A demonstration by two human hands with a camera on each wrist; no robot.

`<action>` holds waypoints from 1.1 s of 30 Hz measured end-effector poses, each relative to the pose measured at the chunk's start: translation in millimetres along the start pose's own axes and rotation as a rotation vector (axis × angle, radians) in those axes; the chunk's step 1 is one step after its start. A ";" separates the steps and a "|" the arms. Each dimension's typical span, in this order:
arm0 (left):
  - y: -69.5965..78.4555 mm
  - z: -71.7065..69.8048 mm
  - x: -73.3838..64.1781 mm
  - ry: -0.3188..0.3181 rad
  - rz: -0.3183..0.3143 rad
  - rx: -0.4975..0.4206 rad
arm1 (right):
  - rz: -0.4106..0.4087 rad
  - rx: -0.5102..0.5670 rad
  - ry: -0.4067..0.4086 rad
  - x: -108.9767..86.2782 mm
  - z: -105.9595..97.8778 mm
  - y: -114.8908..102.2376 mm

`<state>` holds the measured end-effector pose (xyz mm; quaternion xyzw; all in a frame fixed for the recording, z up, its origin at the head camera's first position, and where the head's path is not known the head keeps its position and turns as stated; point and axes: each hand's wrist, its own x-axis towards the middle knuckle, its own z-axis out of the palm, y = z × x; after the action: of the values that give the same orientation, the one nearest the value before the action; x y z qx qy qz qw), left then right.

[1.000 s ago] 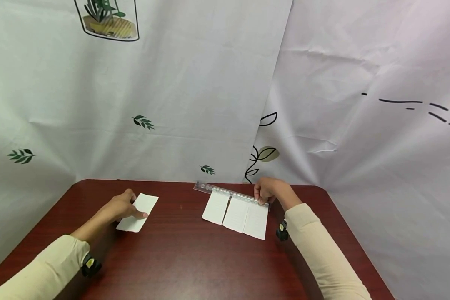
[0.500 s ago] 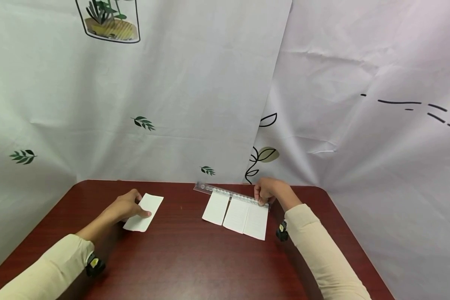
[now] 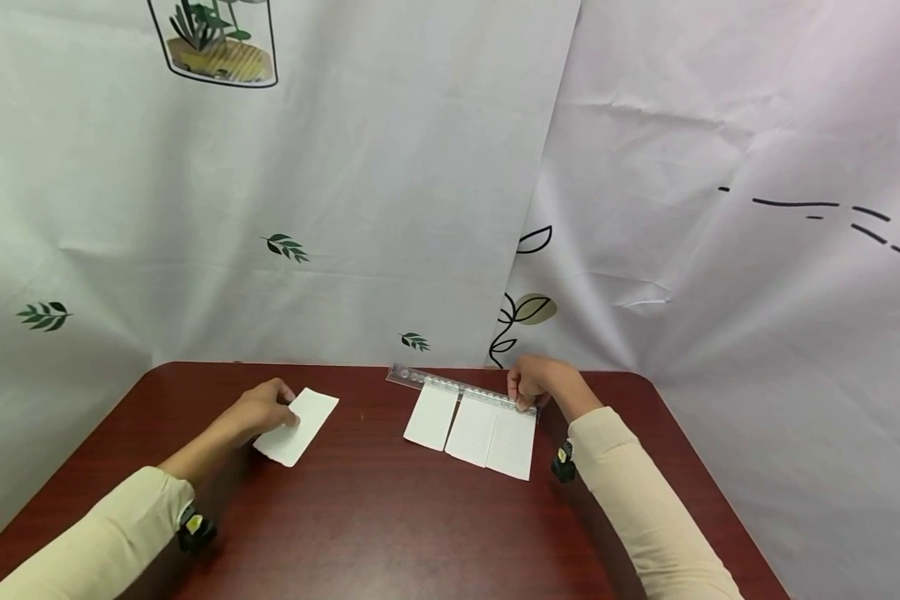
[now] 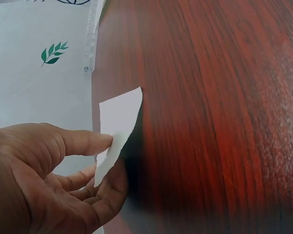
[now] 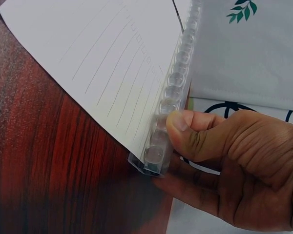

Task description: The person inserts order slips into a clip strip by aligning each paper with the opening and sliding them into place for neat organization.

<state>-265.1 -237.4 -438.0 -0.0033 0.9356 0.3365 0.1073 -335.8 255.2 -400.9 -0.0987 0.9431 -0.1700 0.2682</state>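
Note:
My left hand (image 3: 262, 410) pinches a white slip of paper (image 3: 311, 421) between thumb and fingers at the left of the table. In the left wrist view the slip (image 4: 119, 114) tilts above the wood and bends slightly. At the back right, my right hand (image 3: 534, 382) grips the right end of a clear plastic strip (image 5: 171, 92) that has a row of round bumps. The thumb lies on top of the strip, with fingers curled below. Three white slips (image 3: 471, 429) hang side by side along the strip's near edge; the one closest to the hand shows faint printed lines (image 5: 102, 63).
A dark red wood table (image 3: 390, 533) lies under both hands. Right behind its back edge hangs a white cloth backdrop (image 3: 390, 208) printed with leaves. Small black devices (image 3: 195, 529) sit on both wrists.
My left hand has moved a little to the right, carrying the paper slip with it. The right hand, the strip and its three slips have stayed in place.

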 end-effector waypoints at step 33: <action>24.2 30.2 19.3 -0.086 0.047 -0.462 | 0.012 0.014 -0.026 -0.4 -2.2 -1.2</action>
<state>-279.9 -198.3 -449.4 0.0083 0.8280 0.5440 0.1354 -336.5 254.8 -398.4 -0.0935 0.9388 -0.1736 0.2823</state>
